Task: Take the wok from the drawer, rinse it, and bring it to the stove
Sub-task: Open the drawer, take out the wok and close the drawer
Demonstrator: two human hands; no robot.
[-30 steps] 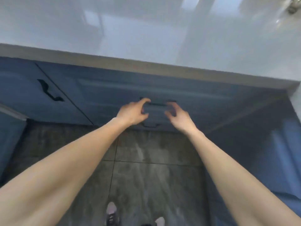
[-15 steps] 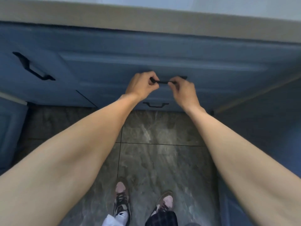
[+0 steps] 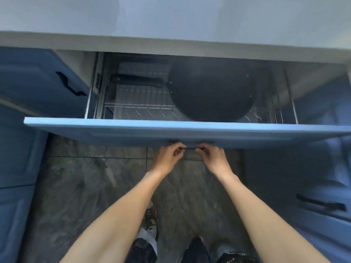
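The blue drawer (image 3: 133,131) stands pulled out below the pale countertop (image 3: 171,21). Inside it a dark round wok (image 3: 210,92) rests on a wire rack (image 3: 144,109), its black handle (image 3: 136,79) pointing left. My left hand (image 3: 169,156) and my right hand (image 3: 214,156) both grip the drawer's black handle bar (image 3: 190,148), side by side under the front panel. The far edge of the wok is shadowed under the counter.
Blue cabinet fronts with black handles flank the drawer, one handle at the left (image 3: 69,86) and one at the lower right (image 3: 321,204). Grey stone floor tiles (image 3: 85,186) lie below. My shoes and trouser legs (image 3: 150,224) stand close to the drawer front.
Both hands closed on the handle bar and pulled the drawer out toward me. The closed front now stands open, showing the wok and rack inside.
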